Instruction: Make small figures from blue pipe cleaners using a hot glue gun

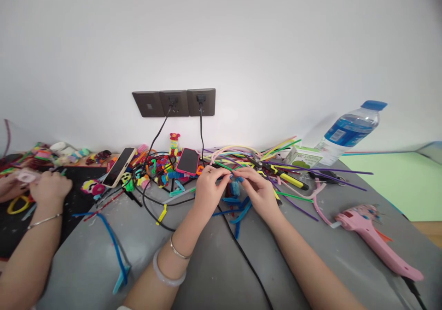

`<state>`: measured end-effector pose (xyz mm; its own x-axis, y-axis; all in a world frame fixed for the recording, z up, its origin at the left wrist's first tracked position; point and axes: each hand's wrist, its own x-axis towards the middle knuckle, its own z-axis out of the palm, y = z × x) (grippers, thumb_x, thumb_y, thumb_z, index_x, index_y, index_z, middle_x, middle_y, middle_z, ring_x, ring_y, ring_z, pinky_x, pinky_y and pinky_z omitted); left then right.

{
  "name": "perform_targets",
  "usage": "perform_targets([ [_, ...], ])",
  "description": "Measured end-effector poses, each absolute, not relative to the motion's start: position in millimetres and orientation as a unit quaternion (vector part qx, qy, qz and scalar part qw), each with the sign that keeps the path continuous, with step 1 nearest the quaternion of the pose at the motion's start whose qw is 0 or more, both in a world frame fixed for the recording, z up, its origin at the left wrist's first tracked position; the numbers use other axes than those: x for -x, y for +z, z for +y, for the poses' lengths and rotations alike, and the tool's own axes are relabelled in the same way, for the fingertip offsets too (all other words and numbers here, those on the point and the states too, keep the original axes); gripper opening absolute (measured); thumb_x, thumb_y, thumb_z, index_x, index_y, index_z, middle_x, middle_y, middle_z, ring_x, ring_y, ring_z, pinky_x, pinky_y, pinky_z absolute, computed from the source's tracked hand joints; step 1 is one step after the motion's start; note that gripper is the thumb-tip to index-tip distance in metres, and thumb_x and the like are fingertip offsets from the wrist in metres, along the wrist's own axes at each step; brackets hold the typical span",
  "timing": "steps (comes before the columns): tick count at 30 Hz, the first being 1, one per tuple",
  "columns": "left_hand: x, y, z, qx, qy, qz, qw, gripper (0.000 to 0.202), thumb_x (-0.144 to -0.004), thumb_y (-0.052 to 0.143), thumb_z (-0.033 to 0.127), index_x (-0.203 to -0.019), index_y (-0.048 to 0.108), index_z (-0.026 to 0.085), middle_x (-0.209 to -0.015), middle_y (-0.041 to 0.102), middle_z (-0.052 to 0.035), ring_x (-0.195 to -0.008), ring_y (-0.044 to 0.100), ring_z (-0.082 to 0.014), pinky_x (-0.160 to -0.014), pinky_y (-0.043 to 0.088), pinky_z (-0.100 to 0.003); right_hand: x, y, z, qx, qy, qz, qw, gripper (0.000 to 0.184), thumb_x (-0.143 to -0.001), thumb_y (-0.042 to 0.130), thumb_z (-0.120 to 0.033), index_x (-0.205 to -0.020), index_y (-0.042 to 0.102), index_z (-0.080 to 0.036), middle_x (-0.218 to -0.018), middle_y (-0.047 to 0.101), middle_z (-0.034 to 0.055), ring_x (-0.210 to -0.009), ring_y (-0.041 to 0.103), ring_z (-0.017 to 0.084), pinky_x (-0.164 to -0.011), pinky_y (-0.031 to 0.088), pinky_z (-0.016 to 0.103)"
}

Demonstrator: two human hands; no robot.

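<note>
Blue stem [236, 178] lies between the hands, pinched by the left hand [214, 185] and the right hand [258, 189], fingers clamped on it. Nearer than the fingers lie blue stems [244, 212]; beyond, leftward, a pink phone [189, 161]; rightward, pliers [290, 179]; farther right, a glue gun [376, 244].

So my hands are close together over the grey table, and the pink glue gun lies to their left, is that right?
The side is wrong: the head view shows the pink glue gun to their right. Your left hand and right hand are close together over the grey table.
</note>
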<state>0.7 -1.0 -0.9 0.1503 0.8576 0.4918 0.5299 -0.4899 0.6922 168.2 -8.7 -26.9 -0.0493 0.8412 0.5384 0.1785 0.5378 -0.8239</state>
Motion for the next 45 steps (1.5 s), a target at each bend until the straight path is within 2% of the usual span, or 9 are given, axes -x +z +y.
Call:
perform_targets([
  [8, 3, 0, 5, -0.722, 0.434, 0.482, 0.239, 0.016, -0.089, 0.057, 0.017, -0.094, 0.071, 0.021, -0.092, 0.075, -0.0051, -0.088, 0.067, -0.0216, -0.082, 0.050, -0.033, -181, -17, -5, 0.387, 0.255, -0.710, 0.529, 0.026, -0.098, 0.053, -0.032, -0.115, 0.072, -0.025, -0.116, 0.069, 0.0107, -0.113, 0.063, 0.025, -0.100, 0.049, 0.045],
  [12, 7, 0, 9, -0.707, 0.441, 0.483, 0.269, 0.021, -0.088, 0.054, 0.016, -0.100, 0.071, 0.021, -0.097, 0.077, -0.0054, -0.088, 0.069, -0.0209, -0.077, 0.051, -0.031, -189, -14, -4, 0.362, 0.247, -0.813, 0.383, 0.013, -0.092, 0.064, -0.028, -0.092, 0.076, -0.023, -0.089, 0.067, 0.0059, -0.087, 0.064, 0.021, -0.082, 0.052, 0.037],
  [15, 8, 0, 11, -0.679, 0.463, 0.471, 0.321, 0.022, -0.089, 0.050, 0.016, -0.102, 0.068, 0.019, -0.099, 0.077, -0.0072, -0.090, 0.071, -0.0208, -0.070, 0.051, -0.028, -186, -16, -7, 0.349, 0.242, -0.857, 0.292, 0.011, -0.080, 0.078, -0.023, -0.091, 0.075, -0.022, -0.089, 0.064, 0.0046, -0.085, 0.062, 0.021, -0.077, 0.051, 0.034],
  [23, 4, -2, 12, -0.574, 0.520, 0.409, 0.482, 0.010, -0.089, 0.058, 0.027, -0.095, 0.060, 0.018, -0.101, 0.076, -0.0109, -0.100, 0.072, -0.0223, -0.091, 0.054, -0.035, -176, -21, -9, 0.349, 0.195, -0.880, 0.256, 0.019, -0.078, 0.073, -0.005, -0.086, 0.069, -0.022, -0.090, 0.063, 0.0036, -0.089, 0.060, 0.022, -0.080, 0.048, 0.035],
  [28, 0, -1, 12, -0.455, 0.558, 0.395, 0.570, 0.025, -0.086, 0.065, 0.041, -0.097, 0.057, 0.020, -0.105, 0.075, -0.0104, -0.101, 0.072, -0.0215, -0.088, 0.054, -0.033, -174, -25, -10, 0.363, 0.195, -0.865, 0.288, 0.015, -0.080, 0.069, -0.006, -0.080, 0.068, -0.021, -0.090, 0.061, 0.0043, -0.086, 0.059, 0.021, -0.075, 0.048, 0.032],
  [35, -1, 1, 12, -0.360, 0.609, 0.368, 0.604, 0.023, -0.082, 0.070, 0.036, -0.092, 0.058, 0.019, -0.103, 0.076, -0.0088, -0.099, 0.072, -0.0194, -0.087, 0.053, -0.030, -172, -21, -9, 0.350, 0.224, -0.848, 0.328, 0.011, -0.087, 0.063, -0.014, -0.081, 0.066, -0.022, -0.079, 0.069, 0.0035, -0.079, 0.060, 0.021, -0.075, 0.048, 0.035],
  [38, -3, -2, 12, -0.324, 0.620, 0.369, 0.612, 0.026, -0.080, 0.071, 0.031, -0.101, 0.062, 0.018, -0.104, 0.076, -0.0087, -0.099, 0.072, -0.0187, -0.087, 0.054, -0.030, -170, -21, -9, 0.400, 0.261, -0.782, 0.400, 0.006, -0.088, 0.063, -0.024, -0.083, 0.067, -0.022, -0.083, 0.071, 0.0049, -0.078, 0.062, 0.020, -0.070, 0.050, 0.033],
  [42, -12, -7, 9, -0.289, 0.590, 0.362, 0.661, 0.027, -0.081, 0.070, 0.025, -0.107, 0.065, 0.018, -0.113, 0.074, -0.0103, -0.108, 0.070, -0.0204, -0.096, 0.052, -0.034, -169, -26, -5, 0.444, 0.347, -0.654, 0.504, 0.020, -0.084, 0.068, -0.040, -0.084, 0.067, -0.020, -0.074, 0.068, 0.0030, -0.063, 0.060, 0.017, -0.058, 0.049, 0.029],
  [45, -23, -10, 3, -0.247, 0.560, 0.347, 0.710, 0.021, -0.084, 0.063, 0.017, -0.104, 0.068, 0.018, -0.115, 0.074, -0.0109, -0.113, 0.068, -0.0214, -0.100, 0.051, -0.037, -170, -28, -1, 0.426, 0.398, -0.587, 0.562, 0.028, -0.080, 0.073, -0.048, -0.080, 0.067, -0.020, -0.077, 0.069, 0.0037, -0.069, 0.064, 0.018, -0.064, 0.054, 0.031],
])
